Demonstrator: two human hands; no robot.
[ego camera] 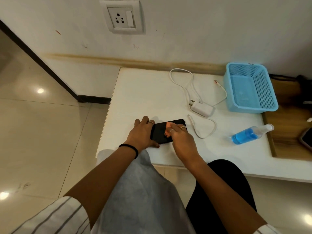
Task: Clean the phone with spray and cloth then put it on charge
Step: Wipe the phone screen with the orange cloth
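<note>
A black phone (pixel 159 132) lies flat on the white table (pixel 135 92) near its front edge. My left hand (pixel 141 134) grips the phone's left end, fingers over the far edge and thumb at the near edge. My right hand (pixel 182 141) covers the right half, fingers across the screen. An orange-pink patch shows on the glass beside those fingers; I cannot tell whether it is a cloth or a reflection. A spray bottle (pixel 248 135) of blue liquid lies on its side to the right. A white charger (pixel 201 108) with its cable (pixel 187 81) lies behind the phone.
A wall socket (pixel 121 17) sits above the table's far left. A blue mesh basket (pixel 249 88) stands at the back right. Grey fabric (pixel 143 183) covers my lap and reaches the table's front edge. Tiled floor lies to the left.
</note>
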